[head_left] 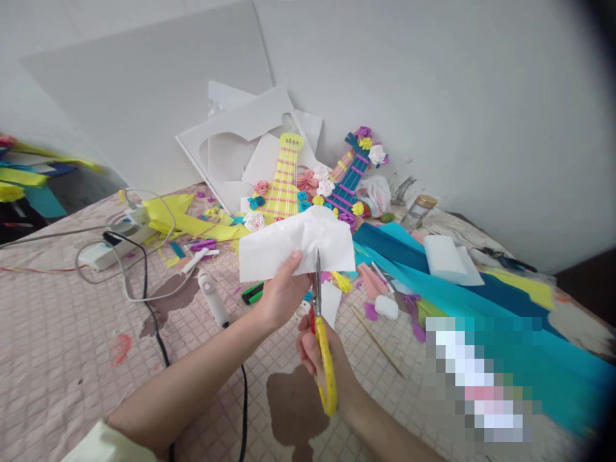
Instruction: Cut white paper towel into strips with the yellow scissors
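My left hand [282, 292] is closed on the lower edge of a white sheet of crepe paper [298, 244], holding it up over the bed. Just below it my right hand [317, 350] grips yellow-handled scissors [323, 346] upright, their blades reaching into the paper's bottom edge. A small white strip [331, 301] hangs beside the blades.
Two paper guitars with paper flowers, one yellow [283, 186] and one blue [351, 176], lean on white foam boards [231, 135]. A glue gun [212, 298] with its black cord, a power strip [103, 253], teal paper [457, 289], yellow paper [183, 218], a skewer [375, 340] and scraps lie on the pink quilt [72, 346].
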### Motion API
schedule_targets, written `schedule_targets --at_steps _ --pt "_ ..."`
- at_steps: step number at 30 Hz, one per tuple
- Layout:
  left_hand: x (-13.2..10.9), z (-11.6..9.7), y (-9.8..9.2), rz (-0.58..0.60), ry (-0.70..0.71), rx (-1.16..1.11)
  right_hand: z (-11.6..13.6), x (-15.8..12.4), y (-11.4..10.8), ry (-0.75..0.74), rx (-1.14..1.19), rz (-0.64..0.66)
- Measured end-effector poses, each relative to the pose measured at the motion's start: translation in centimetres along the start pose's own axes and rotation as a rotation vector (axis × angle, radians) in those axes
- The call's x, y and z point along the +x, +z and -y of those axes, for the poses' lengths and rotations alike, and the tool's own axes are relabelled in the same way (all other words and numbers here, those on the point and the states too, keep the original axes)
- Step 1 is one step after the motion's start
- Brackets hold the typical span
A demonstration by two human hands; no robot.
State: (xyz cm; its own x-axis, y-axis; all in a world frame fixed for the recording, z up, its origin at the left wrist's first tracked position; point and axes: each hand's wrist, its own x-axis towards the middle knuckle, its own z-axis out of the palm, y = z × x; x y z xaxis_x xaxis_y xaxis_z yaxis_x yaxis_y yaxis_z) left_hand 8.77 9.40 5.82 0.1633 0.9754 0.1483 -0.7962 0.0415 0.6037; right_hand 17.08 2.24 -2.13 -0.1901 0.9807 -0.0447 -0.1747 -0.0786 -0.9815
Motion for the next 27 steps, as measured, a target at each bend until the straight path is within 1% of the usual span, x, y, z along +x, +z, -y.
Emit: schedule_targets --at_steps 3,6,11,17,22,24,27 --pt "0.0 0.0 -0.2 0.026 -0.013 -0.006 0.2 0.0 0.0 0.009 -0.050 -0.009" --pt "-0.1 0.0 -0.1 0.040 -0.011 -0.015 0.5 0.0 0.2 0.028 -0.029 0.002" --pt "-0.2 -0.1 0.2 0.030 -0.002 -0.035 1.0 -0.2 0.5 0.057 0.031 0.001" --pt "-0.3 -0.1 0.2 0.030 0.012 -0.029 1.2 -0.2 0.8 0.044 0.029 -0.011" --pt "-0.2 0.0 0.1 0.020 0.040 -0.028 1.0 -0.1 0.8 0.064 0.017 -0.009" --pt "-0.2 0.0 0.0 0.030 0.029 -0.028 0.6 -0.1 0.6 0.052 0.002 -0.005" --pt "-0.4 0.0 0.1 0.044 0.010 -0.029 -0.2 -0.1 0.1 -0.028 -0.062 0.000"
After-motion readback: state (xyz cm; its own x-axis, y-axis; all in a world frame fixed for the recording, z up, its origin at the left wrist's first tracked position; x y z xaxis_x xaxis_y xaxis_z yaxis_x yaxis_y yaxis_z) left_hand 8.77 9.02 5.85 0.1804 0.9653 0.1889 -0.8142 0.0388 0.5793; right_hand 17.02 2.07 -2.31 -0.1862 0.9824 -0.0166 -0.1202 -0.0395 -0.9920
